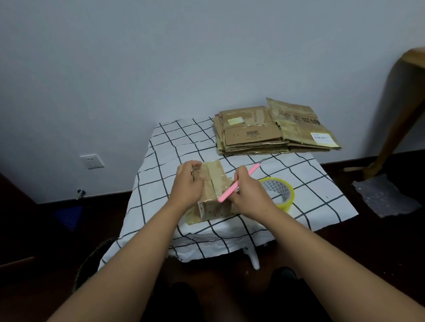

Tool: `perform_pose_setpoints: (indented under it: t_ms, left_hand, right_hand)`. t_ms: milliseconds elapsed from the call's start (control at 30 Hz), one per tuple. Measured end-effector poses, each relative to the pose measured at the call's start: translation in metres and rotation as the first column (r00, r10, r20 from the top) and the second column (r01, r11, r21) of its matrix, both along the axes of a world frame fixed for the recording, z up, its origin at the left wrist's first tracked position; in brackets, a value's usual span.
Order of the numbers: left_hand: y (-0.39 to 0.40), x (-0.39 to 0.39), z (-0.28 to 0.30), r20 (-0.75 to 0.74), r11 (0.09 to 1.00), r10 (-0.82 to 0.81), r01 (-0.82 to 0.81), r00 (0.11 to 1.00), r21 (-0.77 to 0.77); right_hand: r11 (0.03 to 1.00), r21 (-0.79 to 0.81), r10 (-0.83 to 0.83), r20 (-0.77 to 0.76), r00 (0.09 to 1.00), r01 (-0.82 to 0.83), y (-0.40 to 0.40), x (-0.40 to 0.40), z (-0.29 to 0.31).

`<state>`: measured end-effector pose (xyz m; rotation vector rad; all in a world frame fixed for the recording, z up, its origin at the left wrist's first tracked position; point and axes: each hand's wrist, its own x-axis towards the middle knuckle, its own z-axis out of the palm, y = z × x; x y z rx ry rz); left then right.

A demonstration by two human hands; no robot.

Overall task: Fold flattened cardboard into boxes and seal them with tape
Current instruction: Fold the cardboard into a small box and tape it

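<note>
A small folded cardboard box [214, 197], wrapped in shiny tape, stands near the front of the checked tablecloth [311, 181]. My left hand [187, 185] grips the box's left side, fingers curled over its top edge. My right hand [250, 193] holds a pink craft knife [234, 187] over the box's right edge, blade end pointing up and to the right. A roll of yellowish clear tape [286, 195] lies just right of my right hand. A stack of flattened cardboard [273, 132] lies at the table's far right corner.
The small table stands against a grey wall with a socket [92, 161]. A wooden table leg [398, 120] rises at the right, with a sheet of bubble wrap [386, 195] on the dark floor beside it. A dark basket [94, 263] sits at the lower left.
</note>
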<state>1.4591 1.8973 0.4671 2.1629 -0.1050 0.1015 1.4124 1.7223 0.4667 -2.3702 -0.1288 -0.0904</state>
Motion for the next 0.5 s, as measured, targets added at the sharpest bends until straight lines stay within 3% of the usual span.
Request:
perform_pose_setpoints:
  t_ms: [100, 167, 333, 500]
  left_hand:
    - [-0.001, -0.003, -0.007, 0.059, 0.988, -0.032, 0.023, 0.998, 0.152]
    - [0.000, -0.013, -0.010, 0.179, 0.965, -0.029, -0.019, 0.983, 0.261]
    - [0.005, -0.041, -0.027, 0.324, 0.849, -0.288, 0.083, 0.901, 0.522]
    - [0.009, -0.030, -0.032, 0.402, 0.860, -0.267, 0.028, 0.876, 0.510]
  right_hand:
    - [0.999, -0.016, -0.035, 0.009, 0.999, 0.035, 0.002, 0.002, -0.005]
    - [0.999, -0.009, -0.042, 0.006, 0.999, 0.042, 0.002, 0.003, -0.007]
    - [0.999, -0.030, -0.018, 0.069, 0.997, 0.020, -0.009, -0.004, 0.002]
    - [0.985, -0.141, -0.083, 0.116, 0.990, 0.099, -0.063, -0.010, 0.008]
